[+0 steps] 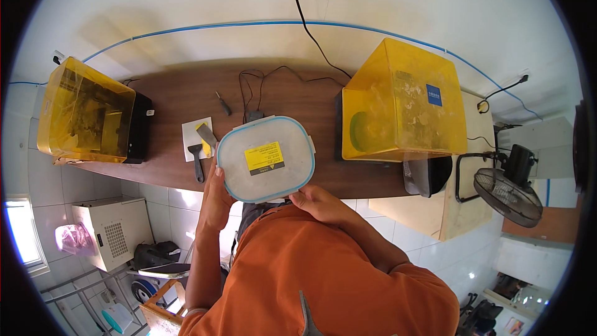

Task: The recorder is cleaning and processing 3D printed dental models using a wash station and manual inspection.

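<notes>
Above the six-o'clock edge of the bench point(180, 102), the part-curled left hand point(217, 202) at eight o'clock and right hand point(320, 203) at five grip a rounded-rectangular storage container point(292, 158), its cloudy lid blue-rimmed with a yellow-and-black label point(264, 157).

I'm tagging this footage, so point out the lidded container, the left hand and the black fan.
Lidded container point(265, 159): head view, label on its lid.
Left hand point(217, 200): head view, below the thumb.
Black fan point(507, 193): head view, wire grille.

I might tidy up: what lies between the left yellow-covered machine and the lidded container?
In the head view: a white sheet, a black-handled scraper partly on it, and another flat tool.
</notes>
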`<state>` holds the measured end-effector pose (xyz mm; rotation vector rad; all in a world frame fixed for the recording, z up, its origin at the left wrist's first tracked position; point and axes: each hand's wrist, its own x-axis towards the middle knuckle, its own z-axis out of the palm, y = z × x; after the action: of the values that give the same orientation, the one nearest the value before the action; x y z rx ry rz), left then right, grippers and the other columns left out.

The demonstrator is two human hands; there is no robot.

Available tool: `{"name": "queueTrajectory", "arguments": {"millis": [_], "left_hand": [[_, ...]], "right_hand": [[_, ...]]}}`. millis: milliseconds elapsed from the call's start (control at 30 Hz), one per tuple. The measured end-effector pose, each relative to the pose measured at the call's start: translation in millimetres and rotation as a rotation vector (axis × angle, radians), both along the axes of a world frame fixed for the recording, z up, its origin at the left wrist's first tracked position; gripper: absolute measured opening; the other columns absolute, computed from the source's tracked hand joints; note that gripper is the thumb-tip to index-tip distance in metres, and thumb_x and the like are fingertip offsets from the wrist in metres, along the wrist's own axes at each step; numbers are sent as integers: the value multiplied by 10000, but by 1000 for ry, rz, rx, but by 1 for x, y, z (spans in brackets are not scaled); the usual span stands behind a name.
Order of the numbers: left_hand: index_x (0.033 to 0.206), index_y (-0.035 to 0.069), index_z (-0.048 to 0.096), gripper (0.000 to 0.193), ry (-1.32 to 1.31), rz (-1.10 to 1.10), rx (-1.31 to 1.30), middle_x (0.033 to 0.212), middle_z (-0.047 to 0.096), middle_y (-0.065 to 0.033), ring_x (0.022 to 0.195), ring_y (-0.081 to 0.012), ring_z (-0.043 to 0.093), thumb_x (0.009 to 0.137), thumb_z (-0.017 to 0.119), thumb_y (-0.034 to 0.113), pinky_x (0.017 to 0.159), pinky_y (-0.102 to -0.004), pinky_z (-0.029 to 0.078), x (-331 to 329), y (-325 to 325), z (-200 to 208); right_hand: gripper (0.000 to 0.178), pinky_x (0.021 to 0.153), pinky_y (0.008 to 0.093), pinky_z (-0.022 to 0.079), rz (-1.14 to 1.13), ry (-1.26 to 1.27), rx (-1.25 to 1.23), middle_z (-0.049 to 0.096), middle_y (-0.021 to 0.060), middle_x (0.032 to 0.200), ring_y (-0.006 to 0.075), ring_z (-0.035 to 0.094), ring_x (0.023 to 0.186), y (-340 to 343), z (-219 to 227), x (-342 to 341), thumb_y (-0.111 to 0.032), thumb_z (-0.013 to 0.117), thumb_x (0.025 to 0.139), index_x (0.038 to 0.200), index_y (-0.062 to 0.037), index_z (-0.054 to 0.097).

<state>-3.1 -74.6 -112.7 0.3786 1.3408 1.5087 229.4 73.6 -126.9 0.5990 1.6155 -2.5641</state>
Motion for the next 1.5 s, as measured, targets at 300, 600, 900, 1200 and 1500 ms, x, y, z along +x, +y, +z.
{"name": "queueTrajectory", "arguments": {"millis": [300,600,900,1200,1500], "left_hand": [[1545,144,83,659,-61,15,42,1566,321,-234,1358,-467,534,1071,489,357,1100,-614,476,52,29,1],[1582,137,48,795,-164,136,184,1602,274,-171,1423,-346,449,1035,614,251,1146,-526,457,77,77,5],[1648,144,-78,966,-270,299,259,1666,184,-123,1444,-300,403,1031,664,183,1163,-497,442,96,114,2],[1656,128,-36,938,-163,239,321,1683,160,-175,1458,-320,404,1045,670,222,1173,-512,433,90,91,-39],[1555,60,352,562,-247,267,-200,1484,485,-195,1274,-351,603,1081,569,271,1057,-424,518,141,34,-104]], "right_hand": [[543,1054,429,513,-582,-100,-163,659,99,1379,227,626,1281,17,-3,-8,-496,434,1123,1456,-79,534],[694,1185,467,369,-846,171,-48,578,155,1489,261,544,1383,36,-14,-30,-571,353,1120,1509,-9,476],[493,1098,415,498,-820,-68,126,623,199,1414,304,609,1322,-37,-52,22,-306,560,1107,1454,44,528],[482,1090,510,448,-1286,-636,1539,610,225,1368,445,573,1276,18,-81,209,-174,819,862,1310,-139,641],[638,1075,555,477,-1077,-981,1213,287,326,1574,536,437,1382,85,-79,289,-446,911,699,1257,-214,706]]}}
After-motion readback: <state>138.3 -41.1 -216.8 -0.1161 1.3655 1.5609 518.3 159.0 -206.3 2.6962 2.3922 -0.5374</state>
